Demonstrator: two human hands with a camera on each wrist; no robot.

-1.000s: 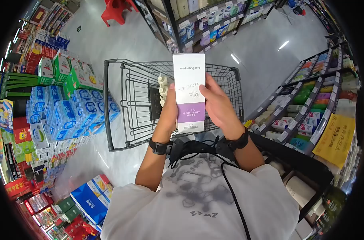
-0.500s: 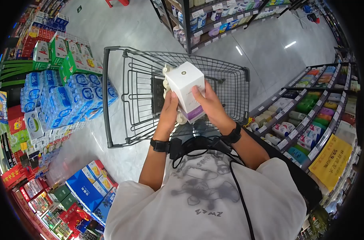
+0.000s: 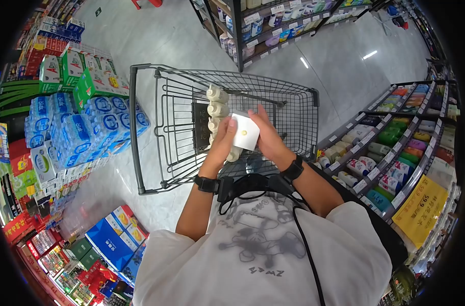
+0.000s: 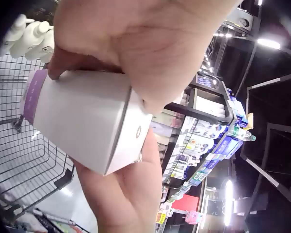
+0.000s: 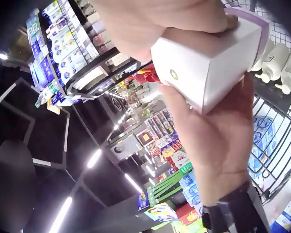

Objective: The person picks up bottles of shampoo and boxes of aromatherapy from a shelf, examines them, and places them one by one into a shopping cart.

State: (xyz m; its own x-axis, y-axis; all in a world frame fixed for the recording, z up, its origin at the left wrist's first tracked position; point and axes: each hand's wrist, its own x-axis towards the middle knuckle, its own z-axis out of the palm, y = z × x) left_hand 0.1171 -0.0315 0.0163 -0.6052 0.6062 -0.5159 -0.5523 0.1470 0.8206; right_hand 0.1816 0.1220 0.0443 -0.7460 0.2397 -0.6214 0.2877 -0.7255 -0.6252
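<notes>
A white box point(image 3: 246, 133) with a purple band point(image 4: 35, 96) stands between my hands over the shopping cart, its small end with a round gold dot facing up at the head. My left hand point(image 3: 223, 144) grips one side, thumb near the top edge. On the opposite side my right hand point(image 3: 269, 136) holds it, fingers along the wall. In the right wrist view the left palm point(image 5: 218, 141) supports the box from below in the picture. Several cream pump bottles point(image 3: 217, 109) line up in the cart point(image 3: 186, 73), partly hidden behind the left hand and box.
Shelves of bottles point(image 3: 385, 148) run along the right, with a yellow price sign point(image 3: 420, 210). Stacked blue water packs point(image 3: 71, 132) and green cartons point(image 3: 92, 81) stand left of the cart. A dark shelf unit point(image 3: 263, 28) rises beyond it.
The box has tipped from showing its printed front to showing its dotted end, both hands turning with it. It sits slightly lower, and more of the pump bottles shows.
</notes>
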